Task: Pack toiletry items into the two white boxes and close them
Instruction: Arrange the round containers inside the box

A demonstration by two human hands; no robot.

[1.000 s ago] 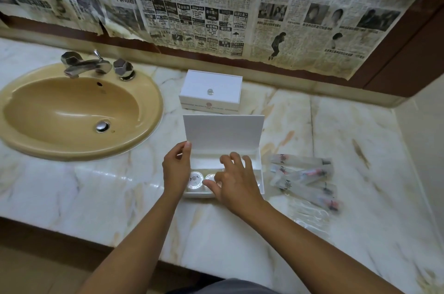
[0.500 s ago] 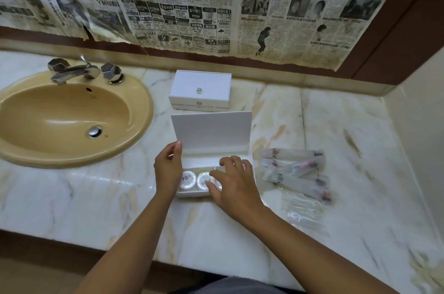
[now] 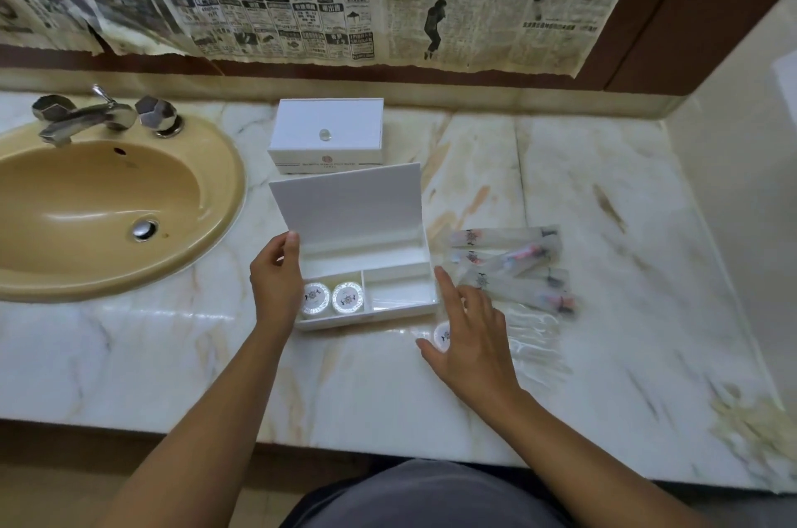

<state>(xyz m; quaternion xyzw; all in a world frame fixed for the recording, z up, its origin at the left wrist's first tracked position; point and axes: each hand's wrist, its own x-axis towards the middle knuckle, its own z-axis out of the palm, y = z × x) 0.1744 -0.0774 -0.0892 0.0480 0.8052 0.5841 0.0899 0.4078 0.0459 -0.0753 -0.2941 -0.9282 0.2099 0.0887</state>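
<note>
An open white box [image 3: 390, 311] stands at the middle of the marble counter with its lid upright. Two round white soaps [image 3: 331, 298] lie side by side in its front left compartment; the front right compartment shows nothing inside. My left hand [image 3: 276, 284] grips the box's left wall, thumb up by the lid's corner. My right hand [image 3: 472, 344] is over the counter just right of the box, fingers spread, above a third round soap [image 3: 441, 335] that shows between thumb and forefinger. A closed white box [image 3: 327, 130] with a small knob sits behind the open one.
Several clear packets with long toiletry items [image 3: 511, 268] lie right of the open box, and crinkled clear wrapping lies in front of them. A beige sink [image 3: 103, 204] with a chrome tap fills the left. Newspaper covers the wall behind. A side wall rises at the right.
My right hand has left the inside of the open box and moved right, down to the counter over a round soap. My left hand stays on the box's left side.
</note>
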